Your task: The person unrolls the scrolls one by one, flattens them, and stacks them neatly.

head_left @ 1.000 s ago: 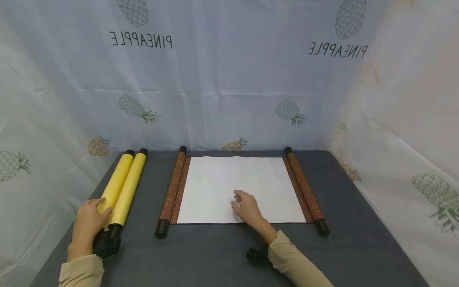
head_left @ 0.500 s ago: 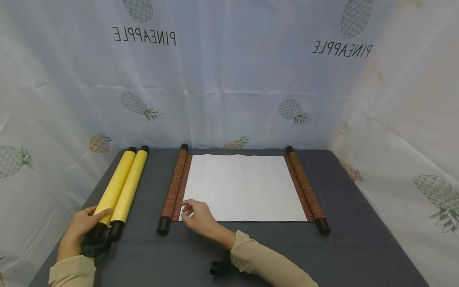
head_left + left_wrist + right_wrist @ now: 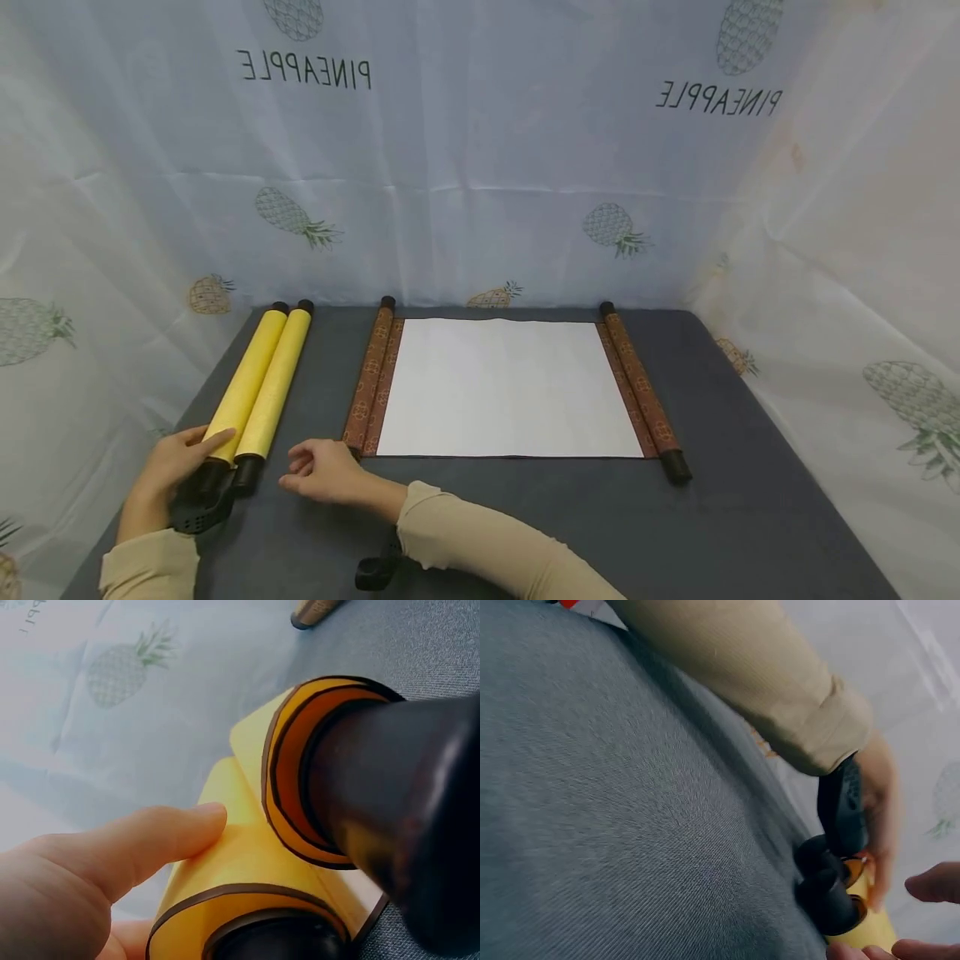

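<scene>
At the table's left edge lies a yellow scroll [image 3: 247, 379] rolled in from both sides, its two rolls side by side with black end knobs. My left hand [image 3: 176, 458] holds the near end of the left roll; in the left wrist view the thumb [image 3: 180, 832] lies on the yellow surface, with the other fingers mostly hidden. Over the table, right of this scroll, is my right hand [image 3: 322, 473], fingers loosely bent and holding nothing. Behind it, a brown-patterned scroll [image 3: 367, 392] lies partly unrolled, its white sheet [image 3: 510, 392] showing; the hand hides its near left knob.
A dark grey cloth [image 3: 600, 533] covers the table. White curtains [image 3: 480, 150] printed with pineapples hang at the back and both sides. Each wrist wears a black device, such as the one under the right forearm [image 3: 377, 572].
My right hand has swept left from above the white sheet to beside the yellow scroll. The left hand has shifted to the left roll's near end, its thumb now on top.
</scene>
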Tool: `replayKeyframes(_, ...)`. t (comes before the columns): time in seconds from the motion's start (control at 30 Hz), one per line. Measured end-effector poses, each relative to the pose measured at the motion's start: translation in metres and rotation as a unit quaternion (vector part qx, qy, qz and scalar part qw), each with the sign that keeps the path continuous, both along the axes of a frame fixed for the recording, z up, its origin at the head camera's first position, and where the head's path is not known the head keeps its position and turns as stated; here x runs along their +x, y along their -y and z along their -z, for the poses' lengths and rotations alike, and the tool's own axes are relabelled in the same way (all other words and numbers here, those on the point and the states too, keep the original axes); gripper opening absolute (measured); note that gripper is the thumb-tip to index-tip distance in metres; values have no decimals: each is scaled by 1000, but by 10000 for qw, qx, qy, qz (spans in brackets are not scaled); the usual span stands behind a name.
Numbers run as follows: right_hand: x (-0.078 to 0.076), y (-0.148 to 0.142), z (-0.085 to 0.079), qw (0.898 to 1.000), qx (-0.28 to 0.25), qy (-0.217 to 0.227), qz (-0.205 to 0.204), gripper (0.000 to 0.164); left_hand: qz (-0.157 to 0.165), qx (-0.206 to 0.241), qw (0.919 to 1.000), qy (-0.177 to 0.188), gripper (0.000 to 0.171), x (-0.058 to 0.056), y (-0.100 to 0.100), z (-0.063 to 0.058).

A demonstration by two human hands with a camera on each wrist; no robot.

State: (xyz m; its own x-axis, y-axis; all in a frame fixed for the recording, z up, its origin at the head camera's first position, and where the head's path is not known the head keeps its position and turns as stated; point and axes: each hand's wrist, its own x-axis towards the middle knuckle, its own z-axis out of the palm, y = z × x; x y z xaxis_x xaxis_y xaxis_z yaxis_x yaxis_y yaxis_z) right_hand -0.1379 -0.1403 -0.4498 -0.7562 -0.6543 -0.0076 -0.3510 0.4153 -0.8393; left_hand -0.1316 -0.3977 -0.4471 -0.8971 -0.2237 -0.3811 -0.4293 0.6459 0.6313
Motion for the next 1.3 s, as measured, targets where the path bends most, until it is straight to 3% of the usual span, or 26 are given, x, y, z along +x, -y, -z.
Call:
replayKeyframes(0.07,1,17,-1,9980,131,575,237,43,-42,19,10000,4,93,-1,1,-1)
replayKeyframes(0.13,2,32,0,9884,-41,1431,511,47,-58,35,10000,-28,92,-1,1,-1)
replayKeyframes(0.2,4,46,2,9674,-439,2346,841,49,-27,42,10000,-27,91,-2,1,-1)
replayKeyframes(0.27,5,55,4,9403,-931,3075,1127,51,22,44,10000,-8,90,-2,0,-1)
replayKeyframes(0.33,5,59,7,9203,-1365,3430,1299,48,100,47,9999,25,90,-3,-2,-1)
replayKeyframes(0.4,4,60,9,9143,-1551,3475,1390,40,164,115,9997,109,90,-2,-4,0)
replayKeyframes(0.47,5,58,10,9175,-1548,3356,1471,29,287,180,9992,209,91,-1,-6,0)
replayKeyframes(0.57,7,55,8,9339,-1206,2991,1545,16,397,372,9981,306,90,0,-8,0)
replayKeyframes(0.67,9,54,2,9481,-893,2571,1642,16,347,713,9965,272,85,1,-9,0)
replayKeyframes(0.77,7,53,-3,9560,-838,2218,1729,17,209,1150,9929,206,78,1,-11,2)
replayKeyframes(1.03,-8,42,-11,9555,-771,1937,2087,19,456,1654,9851,96,67,-5,-26,8)
replayKeyframes(1.3,-22,23,-17,9565,-598,2001,2035,25,329,1953,9802,-35,68,-7,-44,9)
